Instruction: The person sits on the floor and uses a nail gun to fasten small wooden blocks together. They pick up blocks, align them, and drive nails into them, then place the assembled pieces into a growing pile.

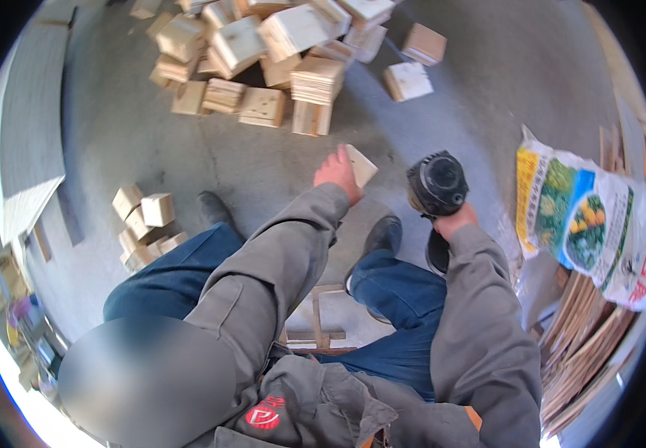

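Note:
My left hand (338, 175) is closed on the edge of a pale wooden block (362, 166), out in front of me above the floor. Its fingers partly cover the block. To its right, my right hand (456, 220) is wrapped round the handle of a black nail gun (439, 183) with a bulky round head. The nail gun and the block are apart. Beyond my left hand lies a large heap of stacked wooden blocks (263, 107), some with small dark marks on top.
A smaller pile of blocks (157, 210) lies by my left leg. Two loose blocks (408, 81) sit right of the heap. At the right, a printed sack (584, 213) lies over thin wooden strips (588, 336). Stacked pale boards (32, 127) stand at the left.

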The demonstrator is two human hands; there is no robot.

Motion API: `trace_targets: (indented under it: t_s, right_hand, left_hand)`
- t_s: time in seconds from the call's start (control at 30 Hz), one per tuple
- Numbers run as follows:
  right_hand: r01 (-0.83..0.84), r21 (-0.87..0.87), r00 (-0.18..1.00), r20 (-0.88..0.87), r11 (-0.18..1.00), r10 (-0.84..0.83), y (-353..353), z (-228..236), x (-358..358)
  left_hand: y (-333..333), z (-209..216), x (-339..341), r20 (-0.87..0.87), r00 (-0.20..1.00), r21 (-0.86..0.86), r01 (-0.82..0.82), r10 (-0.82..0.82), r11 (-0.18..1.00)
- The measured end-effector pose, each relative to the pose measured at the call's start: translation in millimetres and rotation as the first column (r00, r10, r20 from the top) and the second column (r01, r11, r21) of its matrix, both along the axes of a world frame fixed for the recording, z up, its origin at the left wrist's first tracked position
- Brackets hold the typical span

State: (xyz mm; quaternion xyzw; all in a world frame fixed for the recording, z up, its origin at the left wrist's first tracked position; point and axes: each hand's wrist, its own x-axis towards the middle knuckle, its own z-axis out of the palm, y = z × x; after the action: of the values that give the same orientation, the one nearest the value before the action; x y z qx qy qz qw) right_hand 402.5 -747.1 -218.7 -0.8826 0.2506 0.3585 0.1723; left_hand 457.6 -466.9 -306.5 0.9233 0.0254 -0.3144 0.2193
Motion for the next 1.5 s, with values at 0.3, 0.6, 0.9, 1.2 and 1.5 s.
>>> trace_targets:
  t_s: [0.3, 0.6, 0.9, 1.2, 1.5]
  right_hand:
    - [0.103, 0.016, 0.994, -0.037, 0.995, -0.102, -17, -30, -2]
    - [0.069, 0.017, 0.996, -0.062, 0.997, -0.068, 10, -4, 19]
    - [-0.027, 0.006, 0.997, -0.075, 1.000, 0.028, 28, -11, 34]
    - [0.052, 0.016, 0.996, -0.073, 0.999, -0.051, 28, 6, 25]
    - [-0.040, -0.069, 0.992, -0.122, 0.997, 0.031, 33, 1, 28]
  left_hand:
    - [129, 33, -14, -0.151, 0.969, 0.046, 0.203, -0.194, 0.978]
    - [365, 90, 38, 0.045, 0.991, 0.324, -0.134, 0.126, 0.936]
    - [593, 147, -3, 0.289, 0.916, 0.288, -0.362, 0.280, 0.887]
    - [656, 70, -126, 0.326, 0.756, 0.088, -0.622, 0.568, 0.778]
    - [666, 77, -168, 0.249, 0.806, 0.464, -0.586, 0.537, 0.664]
